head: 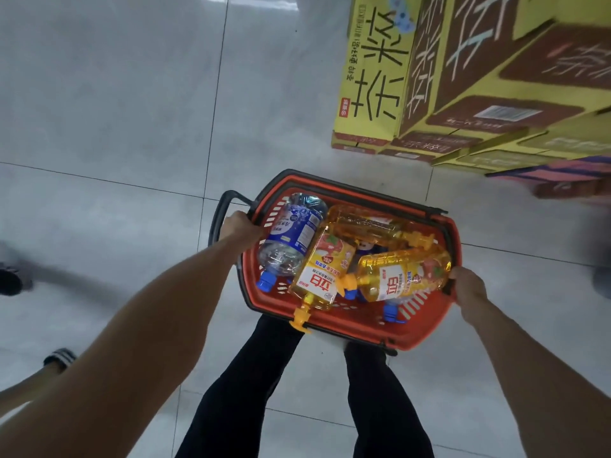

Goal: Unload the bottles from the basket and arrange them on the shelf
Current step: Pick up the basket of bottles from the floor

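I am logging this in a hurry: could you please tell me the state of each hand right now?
Left hand: closed, gripping the left rim of the orange basket.
Right hand: closed, gripping the basket's right rim.

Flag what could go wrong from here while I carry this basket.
The yellow bottle nearest you lies with its cap over the basket rim; a tilt could slide it out.
The other bottles lie loose on their sides; rolling could jolt the grip of the left hand and right hand.
The stacked cartons stand close ahead on the right; the basket could clip them.
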Action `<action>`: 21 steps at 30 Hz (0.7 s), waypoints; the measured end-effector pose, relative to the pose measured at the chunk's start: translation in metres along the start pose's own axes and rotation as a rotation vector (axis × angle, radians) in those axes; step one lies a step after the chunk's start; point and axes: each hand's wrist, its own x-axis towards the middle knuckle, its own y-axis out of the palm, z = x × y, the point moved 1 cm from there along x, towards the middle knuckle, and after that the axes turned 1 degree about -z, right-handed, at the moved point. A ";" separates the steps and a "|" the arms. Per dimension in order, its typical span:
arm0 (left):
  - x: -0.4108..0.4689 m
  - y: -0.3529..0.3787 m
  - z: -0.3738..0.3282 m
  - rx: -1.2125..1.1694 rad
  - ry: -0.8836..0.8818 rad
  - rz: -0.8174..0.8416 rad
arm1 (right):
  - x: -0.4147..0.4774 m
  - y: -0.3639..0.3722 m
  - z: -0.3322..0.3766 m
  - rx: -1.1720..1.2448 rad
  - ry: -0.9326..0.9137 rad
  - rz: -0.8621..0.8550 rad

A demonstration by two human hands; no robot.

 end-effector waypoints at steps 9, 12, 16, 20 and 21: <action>-0.105 -0.075 0.073 0.005 -0.091 -0.001 | -0.122 -0.034 0.030 -0.314 -0.178 0.055; -0.167 -0.127 0.091 -0.017 -0.096 -0.035 | -0.197 -0.060 0.049 -0.425 -0.270 0.050; -0.260 -0.196 0.118 -0.055 -0.086 -0.109 | -0.298 -0.097 0.072 -0.492 -0.322 0.018; -0.334 -0.251 0.159 -0.123 -0.076 -0.174 | -0.394 -0.123 0.105 -0.580 -0.412 -0.038; -0.347 -0.262 0.171 -0.146 -0.069 -0.179 | -0.417 -0.126 0.114 -0.606 -0.442 -0.040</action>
